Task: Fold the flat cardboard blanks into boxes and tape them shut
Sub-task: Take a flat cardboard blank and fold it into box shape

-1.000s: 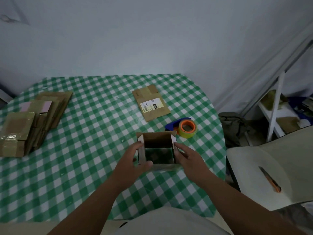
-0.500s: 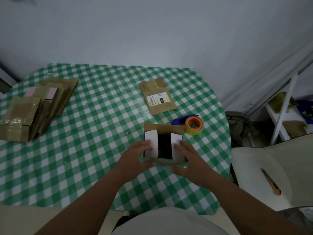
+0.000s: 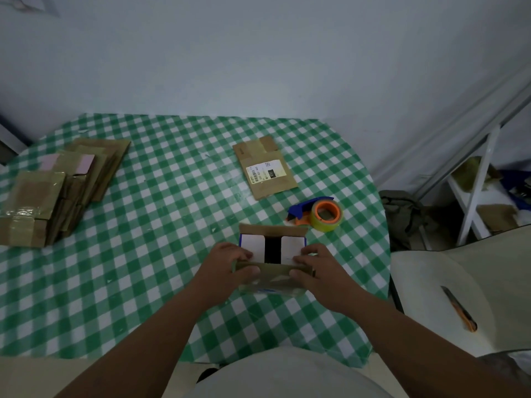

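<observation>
A small cardboard box [image 3: 272, 248] stands on the green checked table [image 3: 143, 254] in front of me. Its two white side flaps lie folded inward with a dark gap between them, and the far brown flap stands up. My left hand [image 3: 227, 268] pinches the left end of the near flap, fingers on the white flap, thumb on the front. My right hand [image 3: 314, 268] pinches the right end the same way. A tape dispenser [image 3: 319, 214], blue with an orange core, lies just beyond the box to the right. A flat blank [image 3: 265, 168] with a white label lies farther back.
A stack of flat cardboard blanks [image 3: 57, 188] fills the table's left side. To the right stands a pale chair seat [image 3: 459, 291] with an orange utility knife [image 3: 459, 310] on it. A white shelf frame [image 3: 474, 193] and a dark bag [image 3: 405, 214] are beyond the table's right edge.
The box's two side flaps went from upright to folded down over the opening. Both hands then slid to the near flap and lifted it up over them.
</observation>
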